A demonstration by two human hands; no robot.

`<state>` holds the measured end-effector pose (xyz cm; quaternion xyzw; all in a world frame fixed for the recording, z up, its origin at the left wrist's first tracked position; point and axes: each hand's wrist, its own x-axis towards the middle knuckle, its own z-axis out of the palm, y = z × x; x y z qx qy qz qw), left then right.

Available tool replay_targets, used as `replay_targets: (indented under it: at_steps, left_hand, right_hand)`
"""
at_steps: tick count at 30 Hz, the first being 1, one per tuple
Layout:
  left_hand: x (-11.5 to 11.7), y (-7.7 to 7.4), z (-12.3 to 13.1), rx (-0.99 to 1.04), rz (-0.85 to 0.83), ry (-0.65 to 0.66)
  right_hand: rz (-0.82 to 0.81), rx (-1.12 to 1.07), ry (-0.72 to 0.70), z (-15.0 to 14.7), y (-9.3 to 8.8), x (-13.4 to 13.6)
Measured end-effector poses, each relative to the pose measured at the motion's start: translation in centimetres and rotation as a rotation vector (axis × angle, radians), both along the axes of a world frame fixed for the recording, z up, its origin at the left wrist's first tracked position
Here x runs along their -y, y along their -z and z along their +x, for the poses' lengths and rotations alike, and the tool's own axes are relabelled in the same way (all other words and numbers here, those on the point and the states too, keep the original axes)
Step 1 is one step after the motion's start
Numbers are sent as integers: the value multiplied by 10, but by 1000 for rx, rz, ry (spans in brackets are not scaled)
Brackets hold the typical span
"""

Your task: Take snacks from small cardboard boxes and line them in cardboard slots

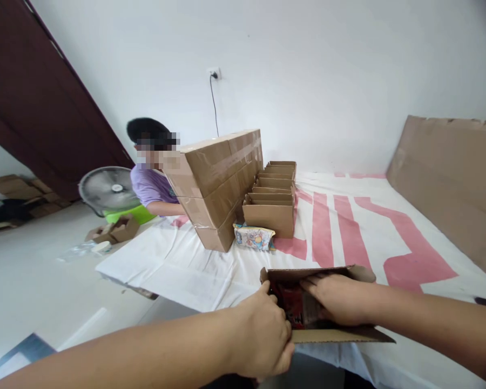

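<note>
An open cardboard box [340, 336] rests at the near edge of the cloth-covered table, its flaps standing up. My left hand [263, 329] is closed around its left side, with fingers curled over the edge. Inside the box, my right hand [336, 300] reaches in from the right with fingers stretched out; some of them are hidden. Red printed packaging [295, 307] lies in the box beside that hand, and I cannot make out exactly what it is. Just beyond the box, a colourful printed packet [254, 237] lies on the cloth.
Taped cartons [214, 189] are stacked at the table's left, with a row of open boxes [268, 219] alongside. A person in a purple shirt [152, 185] is behind the stack. A fan [107, 189] stands further left. A large cardboard sheet [449, 189] leans at right.
</note>
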<state>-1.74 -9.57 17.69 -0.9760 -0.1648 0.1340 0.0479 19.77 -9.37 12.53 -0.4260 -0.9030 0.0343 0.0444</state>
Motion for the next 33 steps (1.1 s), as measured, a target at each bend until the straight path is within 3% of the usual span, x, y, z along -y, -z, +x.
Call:
replay_targets:
  at_steps: [5, 9, 14, 18, 23, 27, 30, 31, 33]
  left_hand:
    - [-3, 14, -3, -14, 62, 19]
    - [-6, 22, -8, 28, 65, 36]
    - [-5, 20, -7, -28, 72, -2]
    - [-4, 16, -5, -29, 78, 11]
    - [-12, 11, -8, 99, 180, 83]
    - [-24, -11, -11, 409, 180, 110]
    - [-41, -33, -13, 817, 218, -66]
    - [-50, -39, -14, 933, 176, -158]
    - [-71, -43, -12, 1120, -68, -332]
  right_hand:
    - [-156, 219, 61, -3, 9, -15]
    - [-79, 260, 102, -10, 11, -17]
    - [46, 329, 32, -9, 18, -16]
    - [-12, 375, -31, -9, 12, -15]
    - [95, 176, -51, -7, -15, -9]
    - [235, -8, -21, 3, -53, -4]
    - [371, -133, -22, 13, -86, -8]
    - [421, -171, -28, 16, -97, -13]
    - [530, -240, -28, 19, -113, -27]
